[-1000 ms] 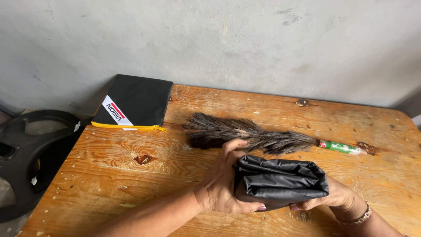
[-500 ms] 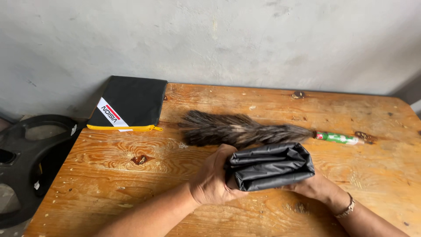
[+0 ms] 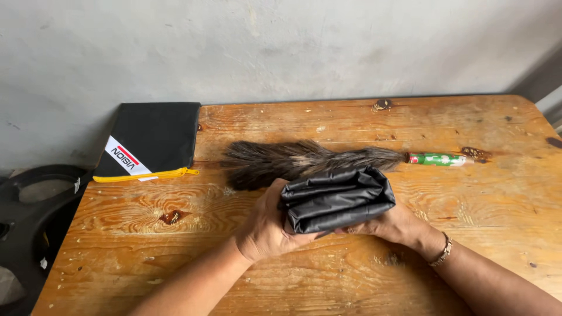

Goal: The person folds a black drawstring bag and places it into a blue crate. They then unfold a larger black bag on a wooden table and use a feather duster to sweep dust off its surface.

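Both my hands hold a folded black plastic bag (image 3: 336, 199) a little above the wooden table (image 3: 480, 146). My left hand (image 3: 266, 225) grips its left end, thumb on top. My right hand (image 3: 398, 225) supports it from below at the right, with a bracelet on the wrist. Just behind the bag lies a feather duster (image 3: 293, 164) with dark brown feathers and a green handle (image 3: 439, 159) that points right.
A black zip pouch (image 3: 149, 140) with a yellow zipper and a white label lies over the table's far left corner against the grey wall. A black plastic object (image 3: 29, 216) sits lower, off the table's left edge.
The folded bag has been lifted and brought toward the table's middle, closer to the duster. Both hands kept their grip and moved with it.
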